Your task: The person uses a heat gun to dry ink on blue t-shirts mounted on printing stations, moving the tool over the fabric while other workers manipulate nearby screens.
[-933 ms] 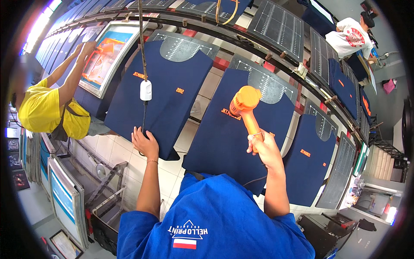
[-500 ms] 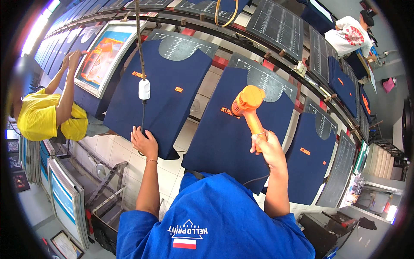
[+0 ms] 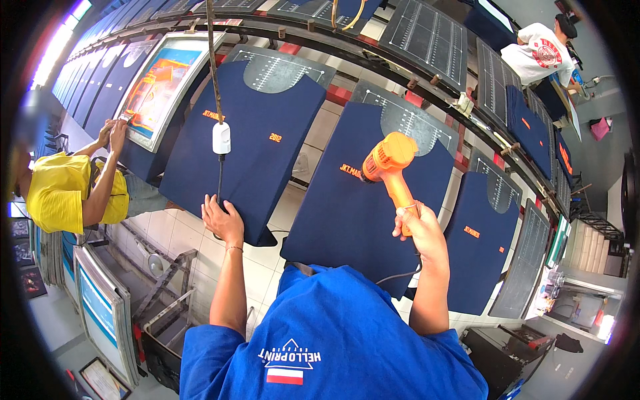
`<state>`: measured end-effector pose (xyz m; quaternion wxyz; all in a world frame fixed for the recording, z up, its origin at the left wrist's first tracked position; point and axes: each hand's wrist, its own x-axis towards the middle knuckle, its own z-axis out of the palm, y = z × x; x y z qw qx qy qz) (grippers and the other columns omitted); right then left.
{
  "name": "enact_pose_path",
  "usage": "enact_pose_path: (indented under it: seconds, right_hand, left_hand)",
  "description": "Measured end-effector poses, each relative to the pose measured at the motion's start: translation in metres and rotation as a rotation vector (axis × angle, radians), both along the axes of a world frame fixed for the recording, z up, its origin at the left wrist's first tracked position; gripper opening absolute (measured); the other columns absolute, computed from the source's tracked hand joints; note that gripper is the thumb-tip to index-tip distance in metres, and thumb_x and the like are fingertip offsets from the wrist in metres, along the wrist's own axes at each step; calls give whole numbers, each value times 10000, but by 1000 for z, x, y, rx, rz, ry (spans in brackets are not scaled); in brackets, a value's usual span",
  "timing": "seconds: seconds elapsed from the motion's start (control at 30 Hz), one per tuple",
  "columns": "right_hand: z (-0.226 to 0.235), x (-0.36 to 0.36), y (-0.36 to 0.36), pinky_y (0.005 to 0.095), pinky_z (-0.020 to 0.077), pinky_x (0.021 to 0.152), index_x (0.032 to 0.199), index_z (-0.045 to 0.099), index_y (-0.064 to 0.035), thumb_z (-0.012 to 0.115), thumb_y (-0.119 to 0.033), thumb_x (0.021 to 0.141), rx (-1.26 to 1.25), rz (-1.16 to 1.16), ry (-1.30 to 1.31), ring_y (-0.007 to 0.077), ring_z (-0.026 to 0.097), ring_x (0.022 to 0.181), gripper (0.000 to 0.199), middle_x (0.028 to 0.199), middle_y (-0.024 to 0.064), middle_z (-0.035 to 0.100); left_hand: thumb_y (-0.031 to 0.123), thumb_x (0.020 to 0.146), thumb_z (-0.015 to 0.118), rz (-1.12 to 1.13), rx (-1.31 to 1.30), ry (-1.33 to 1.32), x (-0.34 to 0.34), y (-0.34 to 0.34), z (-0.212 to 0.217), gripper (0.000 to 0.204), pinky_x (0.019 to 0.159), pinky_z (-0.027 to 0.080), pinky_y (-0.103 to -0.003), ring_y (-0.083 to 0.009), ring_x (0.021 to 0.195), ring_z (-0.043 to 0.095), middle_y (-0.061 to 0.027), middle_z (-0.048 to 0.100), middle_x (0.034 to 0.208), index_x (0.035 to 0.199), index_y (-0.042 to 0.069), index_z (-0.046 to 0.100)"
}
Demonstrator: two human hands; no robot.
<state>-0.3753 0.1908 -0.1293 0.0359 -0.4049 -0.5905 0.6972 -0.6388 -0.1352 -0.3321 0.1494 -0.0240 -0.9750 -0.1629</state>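
An orange heat gun [image 3: 395,155] is in my right hand [image 3: 424,235], which is closed around its handle. Its nozzle points left, above the small orange print on the middle navy shirt [image 3: 327,223]. A dark cord trails from the handle toward my body. My left hand [image 3: 223,221] is open, fingers spread, on the lower edge of the left navy shirt [image 3: 257,177]. Just above that hand, a white socket connector [image 3: 221,139] hangs on a cable in front of the shirt. Grey marked boards [image 3: 280,67] show through the shirts' necklines.
A third navy shirt [image 3: 470,267] lies to the right. At left, a person in yellow [image 3: 57,193] holds a framed printing screen [image 3: 157,143]. A person in white [image 3: 540,53] stands far right. A metal rail [image 3: 373,53] runs behind the boards. Framed screens [image 3: 100,307] lean at lower left.
The heat gun has moved slightly right with my right hand. The co-worker's hands have come down to the screen frame's near end. My left hand stays in place.
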Motion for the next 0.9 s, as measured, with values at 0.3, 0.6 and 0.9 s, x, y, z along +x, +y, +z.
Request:
enact_pose_path:
  seconds: [0.3,0.6,0.9]
  right_hand:
    - [-3,4,-3,230,448,561,991,586,-58,637,-250,931,33,17,-5,95,598,632,207,740,-5,590]
    - [-3,13,2,238,453,565,981,585,-56,625,-260,934,-4,-24,-7,101,602,637,212,741,1,588]
    - [-7,15,-4,227,450,562,982,585,-58,632,-237,936,48,13,-7,90,596,628,191,736,-5,586]
  left_hand:
    - [193,902,569,-4,-9,6,1,-1,1,377,1093,301,-503,-339,1345,394,-106,500,1423,1252,52,569]
    - [185,901,565,-21,-10,46,1,-2,-2,365,1079,320,-513,-359,1327,411,-119,513,1405,1238,45,575]
    - [185,898,569,-26,-14,63,-1,-2,-2,360,1078,322,-512,-371,1313,423,-125,521,1394,1229,44,578]
